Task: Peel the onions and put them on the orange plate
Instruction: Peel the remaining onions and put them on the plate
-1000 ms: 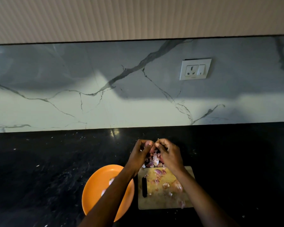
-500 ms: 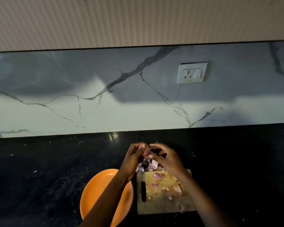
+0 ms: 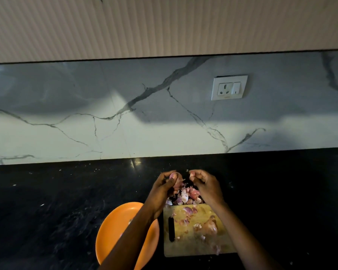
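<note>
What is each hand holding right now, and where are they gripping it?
The left hand grips a small onion around its body with the fingertips. The right hand pinches a scrap of peel at its edge.

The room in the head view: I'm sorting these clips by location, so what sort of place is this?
Most likely a home kitchen. A black stone counter runs under a marble-look backsplash with a wall socket, and a cutting board littered with onion peels lies beside an orange plate.

The left forearm (image 3: 133, 232) hides much of the orange plate (image 3: 109, 234), whose near rim the frame's bottom edge cuts off.
</note>
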A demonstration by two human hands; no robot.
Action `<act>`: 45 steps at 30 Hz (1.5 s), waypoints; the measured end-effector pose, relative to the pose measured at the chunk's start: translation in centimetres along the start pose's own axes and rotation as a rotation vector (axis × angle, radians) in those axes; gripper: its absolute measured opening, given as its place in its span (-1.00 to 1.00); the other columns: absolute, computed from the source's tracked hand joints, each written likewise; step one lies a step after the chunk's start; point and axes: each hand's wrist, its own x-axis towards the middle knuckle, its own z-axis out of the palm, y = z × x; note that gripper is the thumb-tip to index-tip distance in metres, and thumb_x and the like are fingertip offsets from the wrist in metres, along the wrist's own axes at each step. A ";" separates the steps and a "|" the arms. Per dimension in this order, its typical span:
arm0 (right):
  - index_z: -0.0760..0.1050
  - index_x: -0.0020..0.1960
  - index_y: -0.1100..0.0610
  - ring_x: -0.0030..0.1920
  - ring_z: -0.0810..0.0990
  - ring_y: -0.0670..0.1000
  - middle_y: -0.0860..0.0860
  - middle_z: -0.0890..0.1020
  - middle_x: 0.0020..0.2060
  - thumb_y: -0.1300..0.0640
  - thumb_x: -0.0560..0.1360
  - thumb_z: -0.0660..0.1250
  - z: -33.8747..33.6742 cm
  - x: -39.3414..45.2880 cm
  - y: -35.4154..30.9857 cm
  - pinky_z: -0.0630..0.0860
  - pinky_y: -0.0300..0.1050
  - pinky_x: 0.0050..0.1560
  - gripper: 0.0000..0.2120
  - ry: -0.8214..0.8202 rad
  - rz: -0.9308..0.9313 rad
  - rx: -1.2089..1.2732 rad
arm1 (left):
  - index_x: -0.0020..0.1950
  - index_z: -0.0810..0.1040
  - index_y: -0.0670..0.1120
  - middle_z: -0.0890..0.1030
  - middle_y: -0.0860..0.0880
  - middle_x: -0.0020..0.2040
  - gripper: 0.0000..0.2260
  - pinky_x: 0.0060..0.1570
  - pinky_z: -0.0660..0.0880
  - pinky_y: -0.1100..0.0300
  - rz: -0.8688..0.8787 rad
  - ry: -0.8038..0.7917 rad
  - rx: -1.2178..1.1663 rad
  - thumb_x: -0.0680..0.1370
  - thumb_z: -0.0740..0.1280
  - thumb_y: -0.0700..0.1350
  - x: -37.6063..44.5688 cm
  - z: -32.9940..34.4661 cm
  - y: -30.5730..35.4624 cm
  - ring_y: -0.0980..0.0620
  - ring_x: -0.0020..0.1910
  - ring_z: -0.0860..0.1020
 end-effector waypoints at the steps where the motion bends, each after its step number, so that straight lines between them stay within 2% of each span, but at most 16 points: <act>1: 0.59 0.14 -0.05 0.06 0.60 -0.25 -0.18 0.67 0.01 0.24 0.57 0.39 -0.2 0.0 0.1 0.53 -0.23 0.17 -0.76 -0.008 -0.004 -0.032 | 0.31 0.54 -0.09 0.66 -0.12 0.12 -0.64 0.10 0.54 0.02 -0.010 0.020 -0.006 0.59 0.32 0.05 0.0 -0.1 0.1 -0.10 0.13 0.63; 4: 0.59 0.24 -0.02 0.09 0.55 -0.33 -0.22 0.63 0.07 0.13 0.59 0.38 -0.5 -0.1 -0.3 0.45 -0.40 0.10 -0.76 -0.026 -0.046 -0.064 | 0.28 0.57 -0.11 0.65 -0.14 0.18 -0.75 0.11 0.55 0.06 -0.032 0.040 -0.059 0.65 0.27 -0.06 0.1 -0.3 0.1 -0.10 0.18 0.63; 7: 0.62 0.20 -0.04 0.08 0.58 -0.35 -0.23 0.65 0.05 0.03 0.59 0.37 -0.4 -0.5 -1.3 0.46 -0.48 0.04 -0.80 -0.081 -0.080 -0.006 | 0.29 0.56 -0.15 0.63 -0.20 0.19 -0.71 0.19 0.55 -0.01 -0.019 0.043 -0.061 0.64 0.30 -0.04 0.1 -0.3 0.2 -0.14 0.20 0.62; 10: 0.65 0.13 0.01 0.04 0.66 -0.23 -0.13 0.71 -0.01 0.11 0.55 0.44 0.4 -0.9 -2.0 0.54 -0.38 0.01 -0.84 -0.134 -0.081 0.122 | 0.30 0.55 -0.14 0.61 -0.25 0.19 -0.65 0.26 0.52 -0.12 0.009 0.026 -0.015 0.61 0.36 0.03 0.2 -0.1 0.1 -0.21 0.22 0.60; 15: 0.70 0.04 0.11 -0.09 0.69 -0.16 -0.03 0.75 -0.11 0.22 0.53 0.45 1.5 -1.3 -2.0 0.54 -0.36 -0.13 -0.89 -0.015 0.031 0.321 | 0.25 0.59 -0.07 0.67 -0.17 0.13 -0.70 0.20 0.57 -0.07 0.101 0.078 -0.008 0.54 0.43 -0.06 0.2 0.4 0.1 -0.16 0.16 0.64; 18: 0.68 -0.03 0.10 -0.12 0.67 -0.16 -0.03 0.73 -0.15 0.21 0.54 0.44 1.9 -1.4 -1.7 0.54 -0.34 -0.11 -0.94 0.076 0.033 0.266 | 0.25 0.57 -0.10 0.68 -0.12 0.12 -0.71 0.07 0.61 0.13 0.154 0.113 0.038 0.54 0.44 -0.18 0.2 0.8 0.0 -0.07 0.13 0.65; 21: 0.63 -0.04 0.00 -0.11 0.65 -0.15 -0.09 0.70 -0.16 0.11 0.58 0.39 2.0 -1.5 -1.7 0.56 -0.24 -0.08 -0.94 0.107 0.029 0.132 | 0.24 0.56 -0.11 0.69 -0.08 0.09 -0.70 0.02 0.60 0.20 0.189 0.120 0.055 0.53 0.45 -0.26 0.0 1.1 0.0 -0.02 0.11 0.66; 24: 0.59 0.04 -0.02 -0.08 0.62 -0.17 -0.14 0.66 -0.13 0.05 0.63 0.31 2.0 -1.5 -1.9 0.57 -0.14 -0.02 -0.92 0.085 0.043 0.037 | 0.24 0.55 -0.10 0.68 -0.06 0.09 -0.68 0.01 0.60 0.21 0.226 0.105 0.102 0.52 0.46 -0.28 -0.1 1.0 0.1 0.01 0.10 0.66; 28: 0.59 0.12 0.08 -0.06 0.63 -0.08 -0.07 0.67 -0.08 0.02 0.67 0.22 1.8 -0.9 -1.9 0.55 -0.15 -0.06 -0.79 0.159 0.137 0.155 | 0.26 0.53 -0.09 0.67 -0.05 0.14 -0.68 0.08 0.60 0.14 0.242 0.082 0.141 0.53 0.46 -0.25 -0.1 0.6 0.2 0.00 0.15 0.64; 31: 0.61 0.05 0.11 -0.08 0.64 -0.04 -0.03 0.68 -0.10 -0.08 0.68 0.17 0.6 -0.6 -1.5 0.53 -0.14 -0.06 -0.67 0.175 0.148 0.174 | 0.32 0.51 -0.08 0.64 -0.09 0.20 -0.64 0.17 0.57 0.04 0.165 0.086 0.040 0.55 0.44 -0.09 -0.2 0.5 0.4 -0.06 0.20 0.62; 33: 0.61 0.02 0.09 -0.03 0.65 0.00 -0.01 0.68 -0.09 -0.04 0.65 0.26 0.1 -0.4 -0.9 0.52 -0.12 -0.02 -0.76 0.108 0.116 0.095 | 0.37 0.47 -0.16 0.61 -0.13 0.17 -0.59 0.17 0.55 0.00 0.128 0.082 -0.011 0.58 0.37 -0.01 -0.1 0.3 0.5 -0.11 0.17 0.61; 35: 0.60 0.02 0.02 0.04 0.64 -0.03 -0.05 0.68 -0.05 0.07 0.59 0.38 -0.1 -0.2 -0.5 0.55 -0.12 0.08 -0.95 0.041 0.085 0.037 | 0.38 0.38 -0.31 0.57 -0.16 0.07 -0.56 0.06 0.53 0.07 0.110 0.064 -0.016 0.66 0.31 -0.03 0.2 0.1 0.6 -0.10 0.06 0.58; 36: 0.60 0.03 -0.01 0.06 0.64 -0.07 -0.07 0.68 -0.03 0.10 0.57 0.41 0.0 -0.3 -0.4 0.55 -0.12 0.13 -0.95 0.014 0.063 0.031 | 0.38 0.37 -0.33 0.58 -0.16 0.06 -0.59 0.02 0.54 0.10 0.099 0.067 -0.012 0.67 0.28 -0.05 0.2 0.2 0.7 -0.08 0.03 0.58; 40: 0.58 0.19 -0.07 0.07 0.62 -0.22 -0.12 0.68 0.04 0.11 0.52 0.48 0.2 -0.9 -1.4 0.51 -0.32 0.08 -0.72 -0.113 -0.051 0.076 | 0.36 0.49 -0.12 0.64 -0.17 0.20 -0.72 0.11 0.58 0.04 0.031 0.102 -0.048 0.67 0.26 -0.10 0.6 0.6 1.1 -0.11 0.17 0.63; 42: 0.56 0.27 -0.09 0.07 0.60 -0.27 -0.15 0.67 0.08 0.07 0.49 0.51 0.4 -1.0 -1.9 0.48 -0.42 0.03 -0.63 -0.163 -0.103 0.032 | 0.35 0.51 -0.14 0.63 -0.20 0.22 -0.70 0.24 0.54 -0.07 0.033 0.097 -0.035 0.66 0.29 -0.05 0.7 0.6 1.3 -0.16 0.22 0.61; 45: 0.56 0.31 -0.09 0.04 0.61 -0.25 -0.17 0.66 0.11 0.01 0.43 0.56 0.9 -0.8 -2.0 0.49 -0.42 -0.02 -0.53 -0.149 -0.142 -0.021 | 0.34 0.52 -0.21 0.64 -0.25 0.20 -0.68 0.28 0.52 -0.15 0.018 0.071 -0.037 0.64 0.31 -0.07 0.7 0.6 1.6 -0.21 0.22 0.61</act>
